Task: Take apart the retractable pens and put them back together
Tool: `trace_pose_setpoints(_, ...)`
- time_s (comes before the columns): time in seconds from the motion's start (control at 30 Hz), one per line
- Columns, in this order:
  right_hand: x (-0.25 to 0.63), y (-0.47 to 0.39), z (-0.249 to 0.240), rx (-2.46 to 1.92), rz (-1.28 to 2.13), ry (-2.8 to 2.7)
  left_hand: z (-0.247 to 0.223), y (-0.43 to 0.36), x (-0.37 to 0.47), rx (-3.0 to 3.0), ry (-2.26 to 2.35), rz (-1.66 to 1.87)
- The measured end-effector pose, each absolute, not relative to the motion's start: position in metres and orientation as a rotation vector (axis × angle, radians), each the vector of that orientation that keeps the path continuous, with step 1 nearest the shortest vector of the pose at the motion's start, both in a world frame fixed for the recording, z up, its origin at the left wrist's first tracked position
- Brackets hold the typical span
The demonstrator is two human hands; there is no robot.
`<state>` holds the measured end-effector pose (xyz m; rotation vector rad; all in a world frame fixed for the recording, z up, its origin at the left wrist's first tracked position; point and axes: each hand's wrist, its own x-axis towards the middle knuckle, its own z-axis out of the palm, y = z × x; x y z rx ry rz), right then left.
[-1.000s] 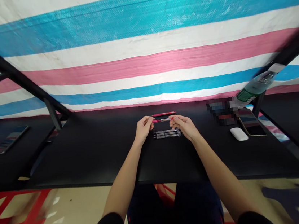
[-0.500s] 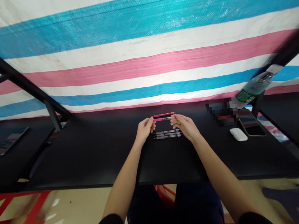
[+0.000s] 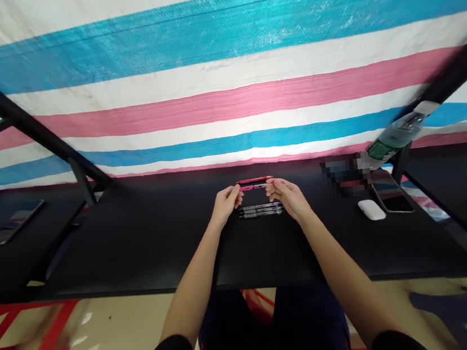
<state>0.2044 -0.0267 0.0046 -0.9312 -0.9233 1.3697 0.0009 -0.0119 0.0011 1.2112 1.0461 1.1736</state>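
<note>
A pink pen (image 3: 254,187) is stretched level between my two hands. The fingers of my left hand (image 3: 227,201) pinch its left end, and those of my right hand (image 3: 287,195) grip its right end; both tips are partly hidden by fingers. Just beyond it a red pen (image 3: 254,180) lies on the black table (image 3: 147,236), parallel to the pink one. Nearer to me, below the held pen, several clear pens with grey grips (image 3: 260,210) lie side by side, their right ends close to my right hand.
On the right are a white earphone case (image 3: 372,209), a phone (image 3: 391,192), and a tilted plastic bottle (image 3: 397,137) near a black frame bar. Another phone (image 3: 16,223) lies on the left table. A striped sheet (image 3: 225,105) hangs behind. A red stool (image 3: 57,333) stands at lower left.
The pink pen appears turned slightly about its length between my fingers. Both hands stay in nearly the same place.
</note>
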Motion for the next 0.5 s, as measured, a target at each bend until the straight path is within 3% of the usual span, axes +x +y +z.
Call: trace_pose_setpoints(0.5,0.2061,-0.0249,0.0004,-0.900,1.363,-0.946,0.0033,-0.0143,0.0020,1.275,0.975,1.163)
